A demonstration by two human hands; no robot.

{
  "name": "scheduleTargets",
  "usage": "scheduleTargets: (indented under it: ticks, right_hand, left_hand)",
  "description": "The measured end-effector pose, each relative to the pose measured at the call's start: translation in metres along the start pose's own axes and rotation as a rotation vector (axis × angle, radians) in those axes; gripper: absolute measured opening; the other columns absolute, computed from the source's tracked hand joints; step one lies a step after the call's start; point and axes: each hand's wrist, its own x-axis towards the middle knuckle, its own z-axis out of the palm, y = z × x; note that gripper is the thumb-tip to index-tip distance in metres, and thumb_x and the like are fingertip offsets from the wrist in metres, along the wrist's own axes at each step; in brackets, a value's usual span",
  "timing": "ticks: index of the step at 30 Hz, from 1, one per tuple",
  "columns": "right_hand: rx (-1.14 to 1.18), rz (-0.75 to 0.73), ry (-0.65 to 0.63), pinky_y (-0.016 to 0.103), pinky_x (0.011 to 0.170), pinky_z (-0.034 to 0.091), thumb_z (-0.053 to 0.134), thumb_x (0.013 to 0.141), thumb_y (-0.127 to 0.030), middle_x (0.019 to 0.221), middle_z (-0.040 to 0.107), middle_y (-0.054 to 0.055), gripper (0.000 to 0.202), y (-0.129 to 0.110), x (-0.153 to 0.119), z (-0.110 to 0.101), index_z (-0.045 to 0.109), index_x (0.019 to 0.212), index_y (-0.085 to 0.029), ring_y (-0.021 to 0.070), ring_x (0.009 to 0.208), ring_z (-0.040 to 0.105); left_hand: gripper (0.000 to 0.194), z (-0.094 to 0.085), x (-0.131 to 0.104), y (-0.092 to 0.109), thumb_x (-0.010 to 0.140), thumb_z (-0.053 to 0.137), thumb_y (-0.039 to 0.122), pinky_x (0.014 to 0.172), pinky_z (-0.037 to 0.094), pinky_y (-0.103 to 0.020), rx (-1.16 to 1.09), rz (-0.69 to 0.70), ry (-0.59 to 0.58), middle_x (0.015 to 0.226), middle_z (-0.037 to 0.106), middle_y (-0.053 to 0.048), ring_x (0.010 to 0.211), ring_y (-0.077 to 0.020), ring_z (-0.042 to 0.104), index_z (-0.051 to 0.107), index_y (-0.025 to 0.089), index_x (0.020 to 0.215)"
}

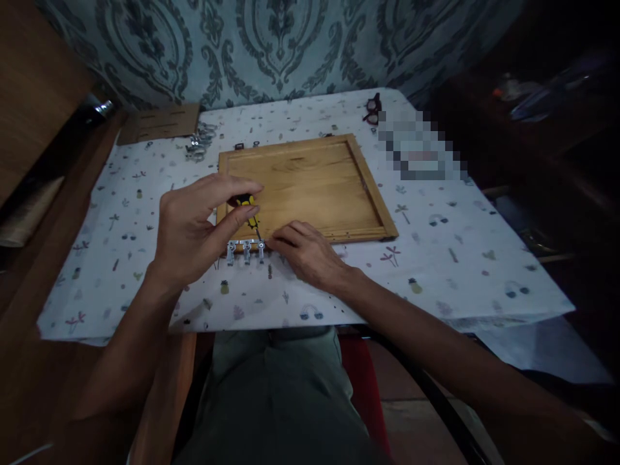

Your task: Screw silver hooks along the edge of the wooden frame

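My left hand [188, 226] grips a small screwdriver [252, 218] with a yellow and black handle between thumb and fingers. The screwdriver slants down, its tip at the rightmost of three silver metal hooks [247, 252]. These hooks sit in a row along the near edge of a wooden frame with a raised rim [372, 194], which lies flat on the table. Just right of the hooks, my right hand [310, 255] rests at the frame's near edge, fingers bent and drawn together. What its fingertips hold, if anything, is hidden.
A patterned cloth covers the table [436, 258]. At the back left lie a piece of cardboard [159, 123] and a pile of silver metal pieces [197, 143]. Dark-framed glasses [372, 108] lie at the back right, beside a blurred-out item [416, 148]. A patterned curtain hangs behind.
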Motion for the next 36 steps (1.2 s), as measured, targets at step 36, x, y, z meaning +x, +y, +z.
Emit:
scheduleTargets:
  ticks: [36]
  right_hand:
    - [0.027,0.021,-0.021,0.04,0.084,0.045,0.051,0.099,-0.011,0.105,0.07,0.012,0.029,0.001,-0.001,0.0,0.07,0.12,-0.015,0.0248,0.098,0.054]
  left_hand:
    - [0.017,-0.002,-0.011,0.006,0.09,0.074,0.029,0.07,0.063,-0.035,0.092,-0.065,0.132,0.094,0.074,0.003,0.076,-0.0155,0.07,0.071,0.03,0.106]
